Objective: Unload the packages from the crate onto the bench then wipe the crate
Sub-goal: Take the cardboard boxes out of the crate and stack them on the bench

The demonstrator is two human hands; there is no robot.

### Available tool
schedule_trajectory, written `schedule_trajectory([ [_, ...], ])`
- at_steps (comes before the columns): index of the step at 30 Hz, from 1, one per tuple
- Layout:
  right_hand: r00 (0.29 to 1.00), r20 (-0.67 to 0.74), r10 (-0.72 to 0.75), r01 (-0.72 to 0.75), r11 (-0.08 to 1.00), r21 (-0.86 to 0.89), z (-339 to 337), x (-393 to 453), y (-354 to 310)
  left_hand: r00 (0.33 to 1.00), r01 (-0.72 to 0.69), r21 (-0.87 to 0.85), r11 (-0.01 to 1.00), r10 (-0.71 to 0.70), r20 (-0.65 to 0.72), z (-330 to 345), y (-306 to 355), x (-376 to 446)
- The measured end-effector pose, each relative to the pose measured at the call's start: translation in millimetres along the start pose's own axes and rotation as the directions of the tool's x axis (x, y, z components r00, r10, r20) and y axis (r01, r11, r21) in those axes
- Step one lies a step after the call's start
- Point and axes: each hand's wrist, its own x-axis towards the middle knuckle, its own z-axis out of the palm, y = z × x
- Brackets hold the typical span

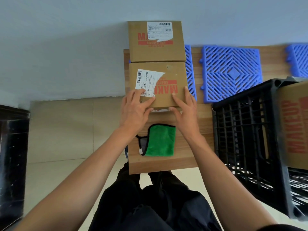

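Two brown cardboard packages lie end to end on the wooden bench (198, 124). The far package (156, 47) sits against the wall. The near package (168, 75) carries a torn white label. My left hand (135, 107) rests flat on its near left corner. My right hand (185, 107) lies on its near right corner with the thumb under the front edge. A folded green cloth (160, 140) sits on the bench just below my hands. At the right stands the black crate (246, 139), with another brown package (295, 127) inside it.
Blue plastic grid tiles (231, 72) lie on the bench behind the crate. A dark cabinet (13, 155) stands at the left on the tiled floor. The bench's front edge is just above my knees.
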Motion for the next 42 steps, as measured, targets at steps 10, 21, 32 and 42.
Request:
schedule_trajectory([
  [10,0.999,-0.045,0.000,-0.005,0.992,-0.123,4,-4,-2,0.999,-0.028,0.026,0.999,0.027,0.032,-4,-4,4],
  [21,0.987,-0.154,0.039,-0.070,0.977,-0.201,-32,-37,-33,0.988,-0.142,-0.082,0.986,0.147,0.051,-40,7,13],
  [32,0.889,-0.453,0.066,-0.137,0.982,-0.127,-155,-107,-76,0.895,-0.442,-0.267,0.856,0.442,-0.063,-98,117,29],
  [42,0.820,-0.569,0.061,-0.134,0.987,-0.087,-246,-215,-35,0.834,-0.545,-0.333,0.769,0.538,-0.124,-108,248,-36],
])
